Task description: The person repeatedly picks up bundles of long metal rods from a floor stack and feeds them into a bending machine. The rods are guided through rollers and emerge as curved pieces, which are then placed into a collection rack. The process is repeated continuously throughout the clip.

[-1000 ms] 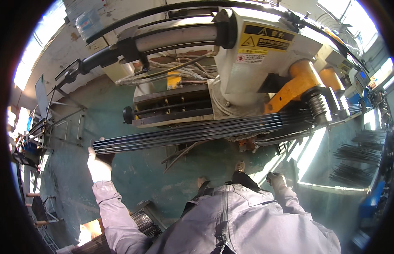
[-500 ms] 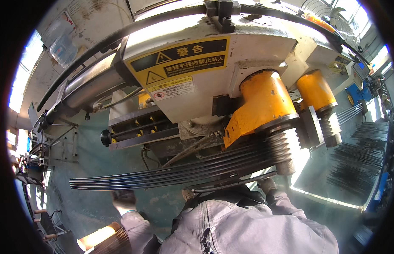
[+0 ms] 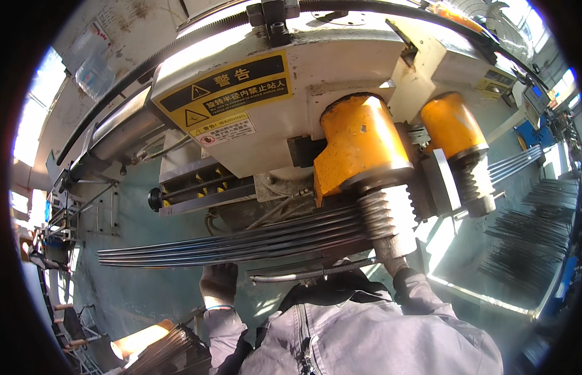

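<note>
A row of several long dark metal rods (image 3: 172, 252) runs from the left into the machine below its orange housing (image 3: 364, 140). Against the near edge of these rods, my left hand (image 3: 218, 286) has its fingers bunched and looks closed on them. A ribbed metal roller (image 3: 383, 212) with a knurled end hangs from the housing, over the rods' right part. Just beside that knurled end is my right hand (image 3: 396, 265). Its fingers are hidden. A thin ribbed bar (image 3: 313, 273) lies close in front of my body, between my hands.
A second orange housing (image 3: 452, 127) with a ribbed roller stands to the right. The white machine body (image 3: 272, 134) fills the upper middle. Piles of dark rods (image 3: 528, 234) lie on the right. An orange cylinder (image 3: 142, 338) and a bundle of rods (image 3: 175, 353) are at lower left.
My left hand has moved right and up from just below the rods to their near edge. My right hand sits slightly higher. The housings and ribbed rollers appear farther left.
</note>
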`<state>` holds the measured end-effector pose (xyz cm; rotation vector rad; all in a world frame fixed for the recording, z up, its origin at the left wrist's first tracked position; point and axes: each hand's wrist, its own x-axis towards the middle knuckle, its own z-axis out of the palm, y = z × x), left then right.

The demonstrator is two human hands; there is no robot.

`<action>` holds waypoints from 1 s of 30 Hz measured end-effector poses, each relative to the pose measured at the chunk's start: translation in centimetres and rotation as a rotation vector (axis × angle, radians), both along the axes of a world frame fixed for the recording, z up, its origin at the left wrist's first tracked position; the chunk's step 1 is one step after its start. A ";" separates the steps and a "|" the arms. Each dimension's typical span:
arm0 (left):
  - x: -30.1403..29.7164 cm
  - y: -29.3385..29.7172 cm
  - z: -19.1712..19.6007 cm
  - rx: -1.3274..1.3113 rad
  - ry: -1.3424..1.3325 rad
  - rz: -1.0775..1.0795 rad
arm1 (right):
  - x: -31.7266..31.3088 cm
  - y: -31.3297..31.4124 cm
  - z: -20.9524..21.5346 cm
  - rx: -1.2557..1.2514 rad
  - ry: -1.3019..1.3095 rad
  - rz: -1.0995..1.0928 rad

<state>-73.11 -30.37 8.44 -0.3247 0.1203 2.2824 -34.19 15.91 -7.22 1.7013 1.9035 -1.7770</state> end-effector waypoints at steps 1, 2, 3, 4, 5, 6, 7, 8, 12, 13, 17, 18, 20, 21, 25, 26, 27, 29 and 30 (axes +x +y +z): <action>-0.3 0.0 -0.3 -0.339 0.327 0.000 | 0.3 -1.2 0.6 0.051 -0.024 0.052; -0.3 -0.1 -0.7 -0.307 0.333 0.002 | 0.5 -2.3 1.5 0.014 0.000 -0.012; -0.2 0.1 -1.0 -0.242 0.383 -0.026 | 0.9 -3.0 2.7 0.085 0.009 0.040; 0.1 0.3 -1.3 -0.162 0.429 -0.038 | 1.3 -3.9 4.2 0.129 -0.072 0.070; 0.4 0.7 -1.5 -0.277 0.465 -0.024 | 1.6 -4.7 5.7 0.100 0.006 -0.001; 0.9 1.1 -1.7 -0.371 0.499 0.005 | 2.0 -4.8 7.5 0.186 -0.045 0.093; 1.4 1.5 -1.6 -0.400 0.513 0.016 | 2.0 -5.2 9.0 0.251 0.004 0.033; 2.0 1.9 -1.3 -0.430 0.527 0.027 | 2.0 -5.6 10.6 0.318 0.051 -0.025; 2.8 2.3 1.9 -0.307 0.536 0.000 | 0.1 -5.1 16.5 0.437 0.223 -0.271; 2.8 2.1 3.1 -0.283 0.540 -0.001 | -1.0 -4.9 17.8 0.415 0.464 -0.379; 1.6 0.4 8.3 -0.381 0.325 0.135 | -4.6 -4.2 24.0 0.393 0.811 -0.611; 1.1 0.0 9.3 -0.409 0.265 0.181 | -5.5 -4.0 25.4 0.460 0.908 -0.611; 0.1 -0.8 10.9 -0.560 0.188 0.249 | -7.1 -3.5 27.6 0.412 0.936 -0.664; -0.8 -1.0 11.6 -0.611 0.222 0.278 | -7.8 -3.1 28.5 0.345 0.994 -0.713; -2.9 -1.8 12.5 -0.612 0.133 0.333 | -9.0 -1.5 30.3 0.165 1.104 -0.743; -3.1 -1.7 12.6 -0.586 0.116 0.331 | -9.1 -1.1 30.4 0.118 1.118 -0.759; -3.1 -1.8 12.8 -0.575 0.170 0.270 | -9.5 -0.6 30.5 0.077 1.130 -0.778; -2.7 -1.5 13.5 -0.622 0.373 0.211 | -10.1 0.5 30.6 -0.039 1.237 -0.812; -2.2 -1.2 14.2 -0.650 0.462 0.163 | -10.4 1.0 30.6 -0.091 1.217 -0.878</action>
